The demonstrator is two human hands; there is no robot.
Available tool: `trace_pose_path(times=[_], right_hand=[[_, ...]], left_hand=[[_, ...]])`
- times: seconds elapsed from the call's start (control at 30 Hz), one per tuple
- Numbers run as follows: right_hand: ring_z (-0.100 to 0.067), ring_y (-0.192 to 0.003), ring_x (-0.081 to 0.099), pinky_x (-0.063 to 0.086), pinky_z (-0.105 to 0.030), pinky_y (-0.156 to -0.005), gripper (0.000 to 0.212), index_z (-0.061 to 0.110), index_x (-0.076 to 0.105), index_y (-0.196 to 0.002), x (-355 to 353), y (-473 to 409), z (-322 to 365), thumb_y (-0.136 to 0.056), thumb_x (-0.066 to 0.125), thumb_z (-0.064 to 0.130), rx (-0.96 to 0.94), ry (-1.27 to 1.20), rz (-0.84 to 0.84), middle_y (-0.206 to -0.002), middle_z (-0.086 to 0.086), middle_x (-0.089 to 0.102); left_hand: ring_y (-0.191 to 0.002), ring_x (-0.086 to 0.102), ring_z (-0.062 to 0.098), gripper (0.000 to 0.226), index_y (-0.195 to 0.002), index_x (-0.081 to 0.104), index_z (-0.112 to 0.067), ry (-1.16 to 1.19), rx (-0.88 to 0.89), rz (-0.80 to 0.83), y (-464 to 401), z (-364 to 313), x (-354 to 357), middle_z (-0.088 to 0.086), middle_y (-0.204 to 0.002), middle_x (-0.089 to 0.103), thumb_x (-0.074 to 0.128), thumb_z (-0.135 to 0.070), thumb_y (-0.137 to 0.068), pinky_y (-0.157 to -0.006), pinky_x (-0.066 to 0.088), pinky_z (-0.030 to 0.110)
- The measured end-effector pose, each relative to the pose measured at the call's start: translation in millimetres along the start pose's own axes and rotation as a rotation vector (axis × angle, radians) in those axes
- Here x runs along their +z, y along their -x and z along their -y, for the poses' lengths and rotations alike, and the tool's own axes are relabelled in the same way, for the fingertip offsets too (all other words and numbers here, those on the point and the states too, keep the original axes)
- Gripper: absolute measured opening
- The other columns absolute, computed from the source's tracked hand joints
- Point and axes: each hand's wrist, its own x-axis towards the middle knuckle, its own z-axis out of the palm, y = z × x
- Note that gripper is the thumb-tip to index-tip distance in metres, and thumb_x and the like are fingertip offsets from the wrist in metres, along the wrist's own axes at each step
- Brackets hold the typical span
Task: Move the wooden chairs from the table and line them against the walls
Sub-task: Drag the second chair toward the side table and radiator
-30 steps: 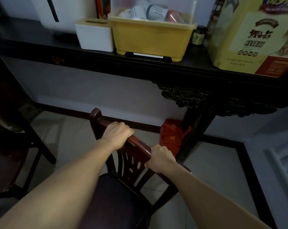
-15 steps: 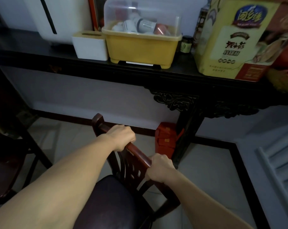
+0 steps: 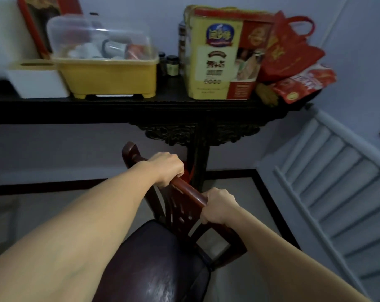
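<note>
Left hand point(image 3: 167, 168), right hand point(image 3: 217, 206) wrapped tight on chair point(image 3: 184, 192) top rail, steering back toward wall point(image 3: 65, 149).

- The single head view looks forward and steeply down from above the dark console table point(image 3: 184, 110), which crosses the upper frame
- It sits close: both forearms run in from the bottom edge, and the chair point(image 3: 163, 258) fills the lower middle below the table
- The wide lens bends the table's edge; white louvred panels point(image 3: 328, 184) lie right of the table
- No second view exists to share ground
</note>
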Motion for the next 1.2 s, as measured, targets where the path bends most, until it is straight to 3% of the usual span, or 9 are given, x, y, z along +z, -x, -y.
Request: trace_pose_path(times=[0.2, 0.3, 0.43, 0.73, 1.0, 1.2], right_hand=[[-0.019, -0.07, 0.062, 0.056, -0.029, -0.064, 0.024, 0.024, 0.063, -0.085, -30.2, 23.6, -63.6, -0.066, 0.07, 0.011, 0.105, -0.07, -0.077, -0.074, 0.002, 0.058], [-0.021, -0.073, 0.063, 0.056, -0.029, -0.063, 0.03, 0.015, 0.065, -0.092, -46.4, 37.0, -102.0, -0.063, 0.071, 0.011, 0.168, -0.101, -0.106, -0.081, -0.002, 0.062], [-0.017, -0.067, 0.06, 0.052, -0.025, -0.058, 0.037, 0.015, 0.067, -0.101, -64.8, 58.7, -158.7, -0.064, 0.07, 0.012, 0.23, -0.152, -0.142, -0.08, -0.002, 0.061], [-0.024, -0.086, 0.064, 0.058, -0.036, -0.078, 0.04, 0.02, 0.066, -0.101, -99.3, 106.7, -288.7, -0.061, 0.07, 0.017, 0.379, -0.207, -0.211, -0.097, -0.005, 0.064], [-0.02, -0.077, 0.06, 0.049, -0.024, -0.067, 0.041, 0.03, 0.07, -0.099, -114.7, 139.6, -380.9, -0.06, 0.072, 0.017, 0.489, -0.266, -0.248, -0.081, 0.001, 0.063], [-0.022, -0.083, 0.063, 0.055, -0.03, -0.073, 0.04, 0.023, 0.069, -0.1, -119.3, 149.6, -437.7, -0.061, 0.074, 0.014, 0.586, -0.316, -0.269, -0.089, -0.002, 0.066]], left_hand=[[-0.062, 0.046, 0.018, 0.03, -0.066, 0.05, -0.019, -0.047, 0.149, -0.001, -51.0, -61.2, -30.4, -0.001, -0.07, 0.05, 0.055, 0.011, -0.063, -0.05, 0.033, 0.027], [-0.064, 0.047, 0.02, 0.03, -0.064, 0.047, -0.018, -0.082, 0.221, -0.016, -77.7, -98.9, -46.5, 0.001, -0.072, 0.05, 0.052, 0.012, -0.064, -0.052, 0.034, 0.029], [-0.06, 0.045, 0.019, 0.034, -0.057, 0.04, -0.019, -0.109, 0.303, -0.017, -113.5, -157.0, -65.5, -0.002, -0.063, 0.043, 0.051, 0.012, -0.064, -0.049, 0.032, 0.029], [-0.059, 0.047, 0.018, 0.031, -0.058, 0.046, -0.021, -0.112, 0.465, 0.012, -182.6, -295.5, -103.1, -0.004, -0.064, 0.044, 0.056, 0.007, -0.065, -0.049, 0.033, 0.027], [-0.076, 0.058, 0.026, 0.018, -0.076, 0.06, -0.017, -0.147, 0.583, 0.058, -224.3, -400.1, -124.7, 0.0, -0.078, 0.05, 0.066, -0.003, -0.065, -0.057, 0.039, 0.029], [-0.069, 0.049, 0.022, 0.026, -0.062, 0.045, -0.022, -0.201, 0.687, 0.049, -257.9, -461.0, -130.7, -0.003, -0.068, 0.043, 0.067, -0.01, -0.068, -0.054, 0.035, 0.029]])
